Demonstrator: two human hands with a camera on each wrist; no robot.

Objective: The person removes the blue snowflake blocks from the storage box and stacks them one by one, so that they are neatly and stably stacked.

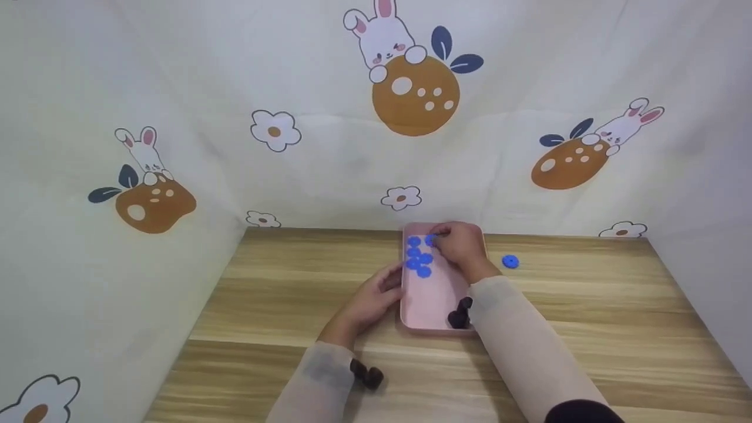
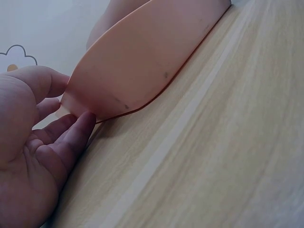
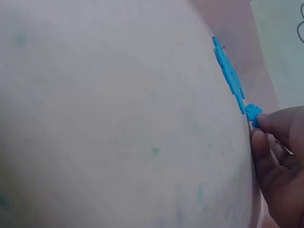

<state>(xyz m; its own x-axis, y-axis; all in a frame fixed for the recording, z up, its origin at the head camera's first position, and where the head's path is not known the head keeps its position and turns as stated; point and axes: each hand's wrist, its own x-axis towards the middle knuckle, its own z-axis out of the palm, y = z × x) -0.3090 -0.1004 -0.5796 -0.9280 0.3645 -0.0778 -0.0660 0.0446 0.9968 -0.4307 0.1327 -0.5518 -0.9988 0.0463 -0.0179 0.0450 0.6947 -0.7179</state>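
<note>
A shallow pink tray (image 1: 435, 299) lies on the wooden table with several blue notched plastic discs (image 1: 413, 252) flat at its far left. Over the tray's far part, the right hand (image 1: 461, 242) pinches another blue notched disc (image 3: 252, 114) between thumb and finger. The left hand (image 1: 376, 296) rests at the tray's left side with loosely extended fingers. In the left wrist view, its fingertips (image 2: 86, 121) touch the outside of the tray wall (image 2: 137, 61). Part of the tray is hidden by the right forearm.
One more blue disc (image 1: 510, 261) lies on the table (image 1: 587, 299), right of the tray. A cloth backdrop (image 1: 329, 170) with rabbit and flower prints stands around the table's back and sides. Small black devices (image 1: 368, 375) sit at both wrists.
</note>
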